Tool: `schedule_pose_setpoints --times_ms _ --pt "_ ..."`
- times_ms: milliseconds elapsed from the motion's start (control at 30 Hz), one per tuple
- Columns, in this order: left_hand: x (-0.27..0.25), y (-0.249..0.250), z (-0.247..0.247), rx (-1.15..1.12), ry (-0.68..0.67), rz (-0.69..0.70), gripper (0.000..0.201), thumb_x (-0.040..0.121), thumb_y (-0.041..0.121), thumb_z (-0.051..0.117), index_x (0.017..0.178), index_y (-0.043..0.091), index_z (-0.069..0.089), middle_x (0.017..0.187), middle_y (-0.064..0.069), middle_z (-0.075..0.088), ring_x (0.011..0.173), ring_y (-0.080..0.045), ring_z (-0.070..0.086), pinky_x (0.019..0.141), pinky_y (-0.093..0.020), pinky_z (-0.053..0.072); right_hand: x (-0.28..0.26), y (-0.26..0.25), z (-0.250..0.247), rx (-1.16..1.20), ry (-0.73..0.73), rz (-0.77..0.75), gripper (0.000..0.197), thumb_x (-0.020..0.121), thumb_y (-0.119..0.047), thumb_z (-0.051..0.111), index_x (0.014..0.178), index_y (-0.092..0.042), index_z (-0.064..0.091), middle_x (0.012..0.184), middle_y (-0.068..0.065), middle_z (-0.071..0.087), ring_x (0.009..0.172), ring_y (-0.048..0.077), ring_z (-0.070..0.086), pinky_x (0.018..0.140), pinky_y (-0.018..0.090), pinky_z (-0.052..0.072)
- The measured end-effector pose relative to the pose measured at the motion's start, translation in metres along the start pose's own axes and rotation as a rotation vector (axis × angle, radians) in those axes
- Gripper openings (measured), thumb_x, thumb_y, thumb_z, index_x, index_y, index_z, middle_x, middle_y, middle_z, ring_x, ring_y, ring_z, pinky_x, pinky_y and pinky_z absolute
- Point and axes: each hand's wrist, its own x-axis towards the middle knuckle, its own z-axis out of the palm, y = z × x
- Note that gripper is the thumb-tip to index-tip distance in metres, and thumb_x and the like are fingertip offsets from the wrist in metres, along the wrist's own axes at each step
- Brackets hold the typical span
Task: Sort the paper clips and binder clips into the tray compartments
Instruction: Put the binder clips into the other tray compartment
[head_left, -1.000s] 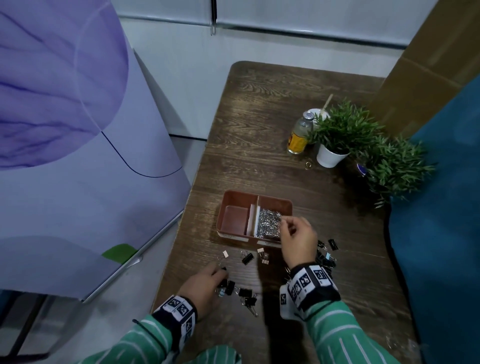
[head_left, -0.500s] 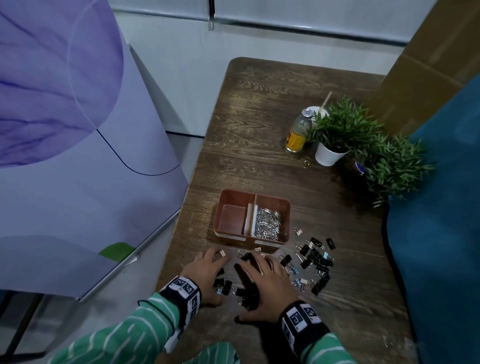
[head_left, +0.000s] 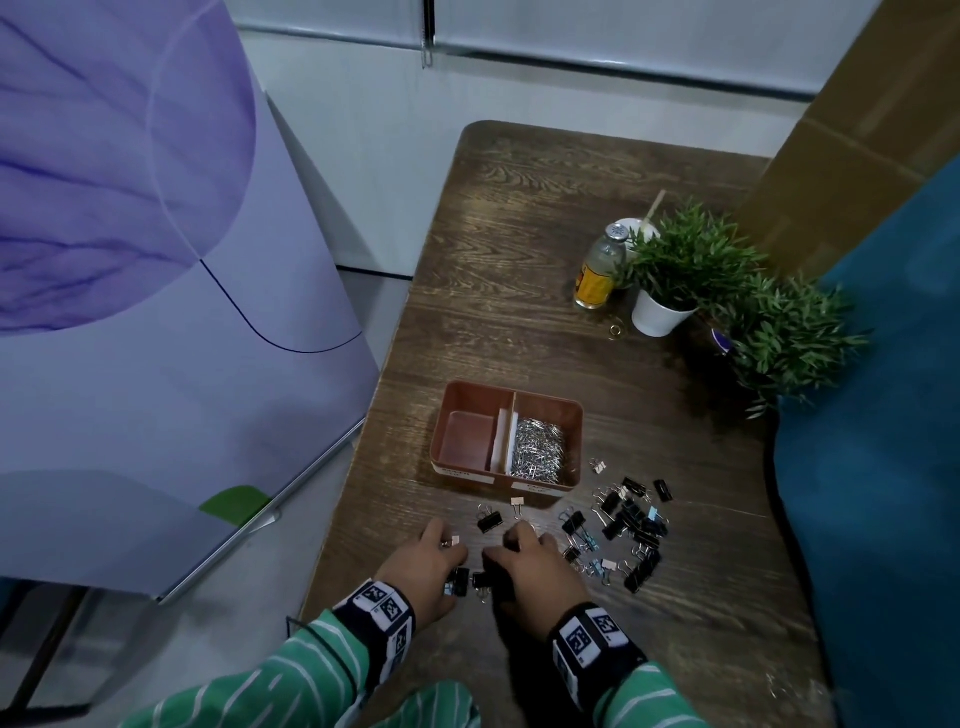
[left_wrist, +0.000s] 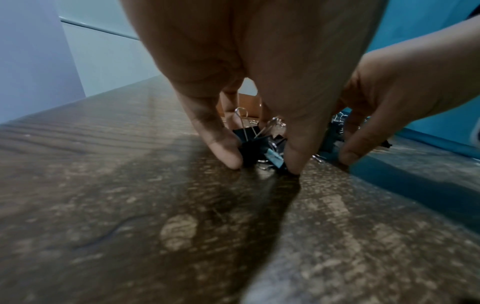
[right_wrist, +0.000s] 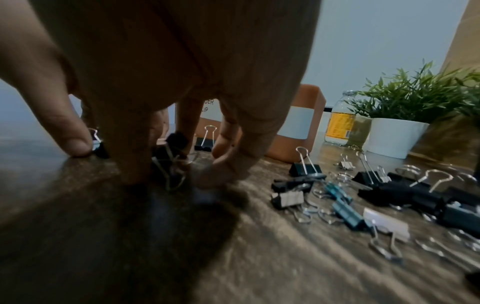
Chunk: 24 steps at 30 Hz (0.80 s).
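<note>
A brown two-compartment tray sits mid-table. Its right compartment holds silver paper clips; its left one is bare. In front of the tray my left hand and right hand are side by side, fingers curled down on the table. In the left wrist view my left hand pinches a small cluster of black binder clips. My right hand curls round more black binder clips. A loose pile of binder clips lies to the right.
A white potted plant, a second plant and a yellow-labelled bottle stand at the back right. A blue cushion borders the table's right side. Single binder clips lie between my hands and the tray.
My right hand left the tray's paper-clip compartment and came down beside my left hand. Both hands have since drawn together and curled their fingers over binder clips.
</note>
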Motion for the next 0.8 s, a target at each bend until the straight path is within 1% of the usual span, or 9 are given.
schedule_pose_setpoints --times_ms 33,100,200,233,333,433,567,700,800 --pt "-0.001 0.002 0.001 -0.001 -0.004 -0.008 0.052 0.08 0.038 0.072 0.124 0.026 0.047 0.136 -0.009 0.031 0.106 -0.032 0.056 0.091 -0.04 0.051 -0.001 0.0 0.003 0.03 0.003 -0.001 0.048 0.088 -0.027 0.062 0.134 -0.036 0.05 0.14 0.006 0.038 0.118 0.034 0.047 0.099 0.046 0.05" --pt "-0.002 0.006 0.002 -0.008 -0.017 -0.026 0.053 0.077 0.036 0.071 0.123 0.025 0.046 0.137 -0.011 0.03 0.105 -0.032 0.056 0.09 -0.04 0.052 -0.004 -0.002 0.012 0.062 0.028 -0.001 0.043 0.09 -0.028 0.057 0.132 -0.037 0.052 0.133 0.004 0.041 0.112 0.031 0.052 0.097 0.042 0.05" --pt "-0.003 0.013 0.0 -0.018 -0.04 -0.062 0.053 0.076 0.03 0.068 0.124 0.023 0.047 0.138 -0.012 0.028 0.108 -0.033 0.054 0.093 -0.041 0.051 -0.008 -0.014 0.026 0.06 0.06 0.003 0.049 0.091 -0.029 0.053 0.137 -0.043 0.042 0.129 0.004 0.041 0.107 0.032 0.052 0.084 0.04 0.049" --pt "-0.003 0.016 0.0 -0.016 -0.045 -0.066 0.051 0.077 0.028 0.066 0.124 0.021 0.047 0.138 -0.012 0.029 0.108 -0.034 0.054 0.093 -0.041 0.051 -0.008 -0.019 0.03 0.05 0.068 0.004 0.047 0.092 -0.029 0.051 0.136 -0.043 0.043 0.128 0.004 0.041 0.106 0.032 0.052 0.082 0.04 0.049" --pt "-0.004 0.025 0.002 -0.009 -0.04 -0.045 0.039 0.082 0.023 0.06 0.119 0.021 0.048 0.133 -0.012 0.035 0.099 -0.035 0.059 0.085 -0.041 0.052 -0.006 -0.028 0.036 0.026 0.095 0.025 0.036 0.089 -0.028 0.051 0.122 -0.038 0.059 0.121 0.002 0.05 0.099 0.031 0.056 0.08 0.039 0.051" --pt "-0.004 0.032 0.009 -0.007 -0.047 -0.004 0.036 0.085 0.021 0.057 0.12 0.02 0.05 0.135 -0.013 0.037 0.094 -0.037 0.062 0.081 -0.041 0.052 -0.001 -0.021 0.044 0.073 0.101 0.02 0.033 0.081 -0.031 0.054 0.11 -0.032 0.071 0.104 -0.001 0.059 0.087 0.027 0.064 0.075 0.031 0.053" --pt "-0.005 0.035 0.008 -0.051 -0.063 -0.004 0.031 0.084 0.024 0.058 0.114 0.019 0.051 0.131 -0.014 0.038 0.089 -0.038 0.064 0.077 -0.039 0.053 -0.001 -0.012 0.038 0.189 0.136 0.068 0.034 0.079 -0.03 0.051 0.099 -0.019 0.077 0.102 0.004 0.063 0.086 0.024 0.064 0.077 0.028 0.049" --pt "-0.005 0.028 0.001 -0.138 -0.05 -0.066 0.033 0.082 0.025 0.061 0.114 0.02 0.053 0.125 -0.01 0.047 0.101 -0.033 0.063 0.083 -0.035 0.052 -0.006 0.003 0.032 0.294 0.167 0.114 0.026 0.081 -0.027 0.059 0.095 -0.022 0.081 0.095 0.001 0.071 0.087 0.018 0.065 0.081 0.027 0.051" --pt "-0.008 0.015 -0.009 -0.309 0.008 -0.08 0.035 0.078 0.031 0.065 0.112 0.025 0.057 0.11 -0.002 0.064 0.098 -0.021 0.065 0.082 -0.028 0.053 -0.011 0.015 0.028 0.456 0.241 0.173 0.012 0.082 -0.022 0.071 0.088 -0.023 0.082 0.082 -0.014 0.071 0.08 0.005 0.065 0.075 0.007 0.042"
